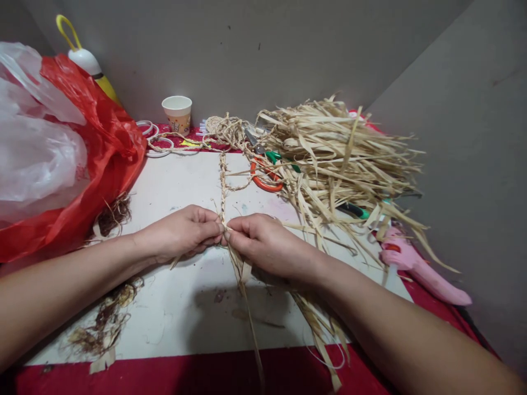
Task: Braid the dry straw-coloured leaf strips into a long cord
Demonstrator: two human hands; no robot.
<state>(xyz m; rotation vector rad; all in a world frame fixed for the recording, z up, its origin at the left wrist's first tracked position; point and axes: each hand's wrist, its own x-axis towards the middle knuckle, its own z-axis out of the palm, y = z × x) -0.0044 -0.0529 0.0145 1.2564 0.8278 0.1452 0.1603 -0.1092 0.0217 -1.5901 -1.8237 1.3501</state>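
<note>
A thin braid of dry straw-coloured strips [223, 184] runs down the middle of the white board [177, 181]. My left hand [191, 230] pinches the lower end of this braid between thumb and fingers. Close against it, my right hand [257, 238] is closed on the same end, its thumb and forefinger pressed together on the strips. Loose strips [242, 269] hang from beneath my fingertips toward the front edge of the board. The fingertips cover the exact spot where the strips cross.
A large straw heap [341, 148] lies at the back right, with orange-handled scissors [267, 184] beside it. Right of the board is a pink glue gun [424, 269]. A paper cup [178, 114] stands behind; a red plastic bag [111, 131] bulges at left. Brown fibre scraps [102, 323] lie front left.
</note>
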